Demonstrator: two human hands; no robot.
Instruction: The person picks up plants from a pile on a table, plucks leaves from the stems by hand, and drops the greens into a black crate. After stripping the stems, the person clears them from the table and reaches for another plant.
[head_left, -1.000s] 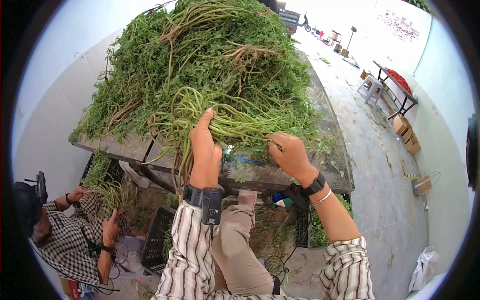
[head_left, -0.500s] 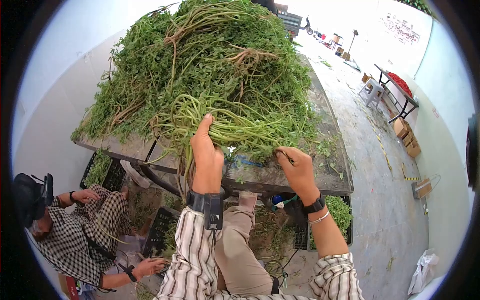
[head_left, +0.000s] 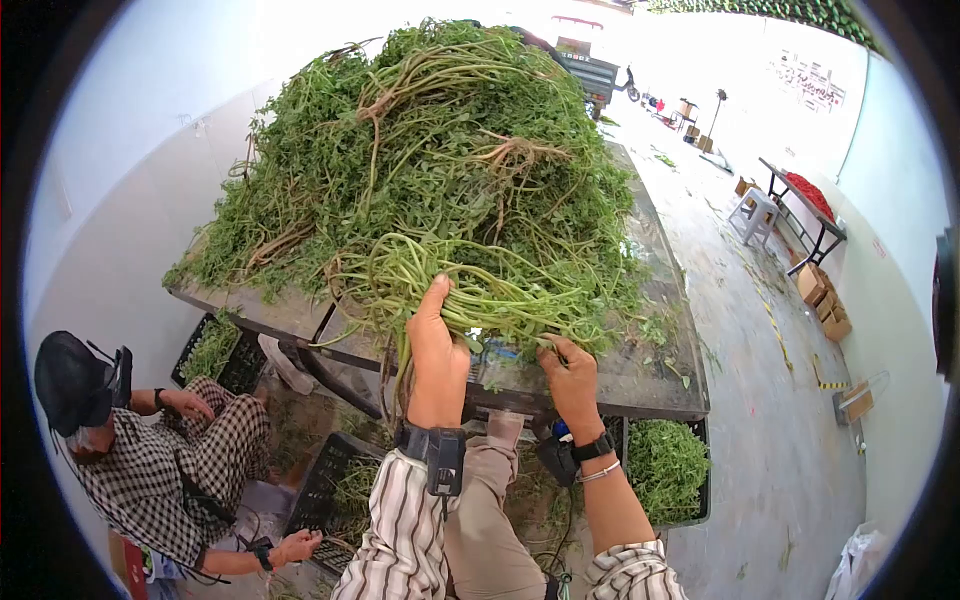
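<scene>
My left hand (head_left: 438,368) is closed round a bundle of long green stems (head_left: 500,285) at the near edge of the table. Its thumb lies across the top, and thinner stems hang down beside the wrist. To the right, my right hand (head_left: 573,385) is pinched shut at the leafy lower edge of the bundle. What sits between its fingertips cannot be made out. Behind the bundle rises a large heap of leafy green plants (head_left: 420,160), some with pale brown roots (head_left: 525,152) showing.
The dark table (head_left: 650,375) carries loose leaf scraps. Below it stand a black crate of greens (head_left: 668,470) and another black crate (head_left: 325,485). A co-worker in a checked shirt (head_left: 150,470) sits at lower left. A white stool (head_left: 755,215) and cardboard boxes (head_left: 825,300) line the right.
The whole view has shifted, so the table sits lower and further right. My right hand has come closer to my left hand. My left hand keeps its grip on the stems.
</scene>
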